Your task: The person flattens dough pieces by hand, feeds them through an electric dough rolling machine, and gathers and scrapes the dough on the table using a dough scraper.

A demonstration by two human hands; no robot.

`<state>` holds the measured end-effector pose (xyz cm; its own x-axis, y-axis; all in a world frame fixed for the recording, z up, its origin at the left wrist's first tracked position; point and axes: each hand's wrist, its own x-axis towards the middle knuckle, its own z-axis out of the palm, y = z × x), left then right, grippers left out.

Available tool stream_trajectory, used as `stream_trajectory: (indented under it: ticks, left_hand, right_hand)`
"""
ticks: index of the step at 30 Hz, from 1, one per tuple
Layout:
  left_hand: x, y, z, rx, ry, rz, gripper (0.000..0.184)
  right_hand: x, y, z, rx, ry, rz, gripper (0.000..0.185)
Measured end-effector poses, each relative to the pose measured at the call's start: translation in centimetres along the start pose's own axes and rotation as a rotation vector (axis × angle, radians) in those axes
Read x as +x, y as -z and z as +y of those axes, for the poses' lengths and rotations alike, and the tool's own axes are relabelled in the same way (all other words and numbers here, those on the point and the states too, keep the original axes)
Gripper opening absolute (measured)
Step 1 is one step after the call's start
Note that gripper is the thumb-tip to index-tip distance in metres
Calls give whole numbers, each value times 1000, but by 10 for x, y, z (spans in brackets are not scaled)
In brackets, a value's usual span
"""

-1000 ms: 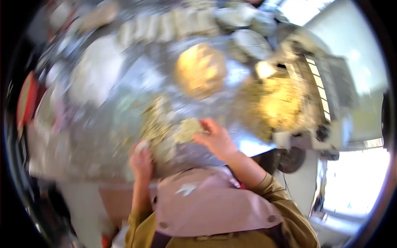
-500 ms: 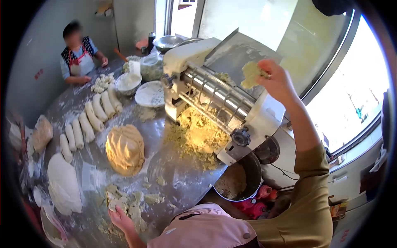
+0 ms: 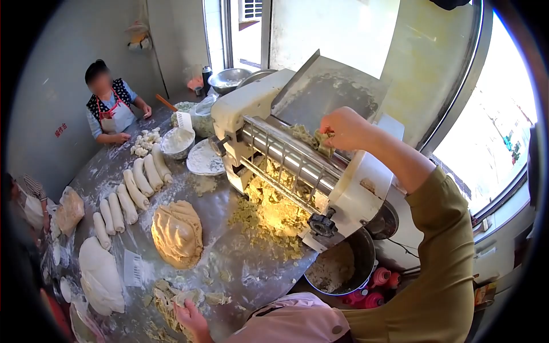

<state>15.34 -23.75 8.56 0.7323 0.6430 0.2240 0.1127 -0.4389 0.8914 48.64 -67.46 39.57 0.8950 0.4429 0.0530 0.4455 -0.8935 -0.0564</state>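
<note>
right hand (image 3: 345, 130) is up at the feed side of the dough sheeter (image 3: 367, 186), fingers pinched together on a greenish dough piece (image 3: 327, 146) that hangs just above the rollers (image 3: 286, 154); can't tell if its lower edge touches them. more greenish dough (image 3: 300, 134) lies along the back of the rollers, below the sloped metal tray (image 3: 326, 86). left hand (image 3: 190, 318) is low at the near edge of the steel table (image 3: 234, 277), fingers a bit curled and apart, up against the scrap dough pile (image 3: 166, 300); can't tell if it grips anything. step in hand, my read: putting dough in at the rollers by hand. from here a release calls for low, even placement along the gap, fingertips kept off the rollers. piece looks soft and ragged, may tear or drop crumbs. under the rollers: crumbly yellow-green dough (image 3: 274, 214), spilling onto the table. beside it, a smooth tan dough mound (image 3: 178, 234), then a toothed white scraper (image 3: 133, 268) between that and a white dough slab (image 3: 100, 277). thick dough ropes (image 3: 134, 188) in a row behind. flour bowl (image 3: 178, 153) and floured plate (image 3: 204, 172) side by side near the machine's far end. co-worker (image 3: 114, 108) across the table, beyond the small dough lumps (image 3: 146, 142).
</note>
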Motion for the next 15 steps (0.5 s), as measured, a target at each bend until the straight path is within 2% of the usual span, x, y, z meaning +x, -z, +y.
stream_trajectory:
  ticks: [4,6,9,13,15]
  left_hand:
    - [-1,-1,1,184,-48,26,23]
    - [-2,-4,13,176,-31,-12,23]
    - [-3,-12,9,101,-57,-21,23]
    - [-4,-21,19,-56,-12,-18,22]
    - [-3,-19,0,76,-104,-81,21]
  right_hand:
    - [8,-8,9,-125,69,-7,23]
    - [9,-8,12,-188,85,-25,24]
    - [5,-8,10,-123,55,-98,20]
    - [2,-14,8,-72,144,-64,22]
    - [6,-13,13,10,128,-84,23]
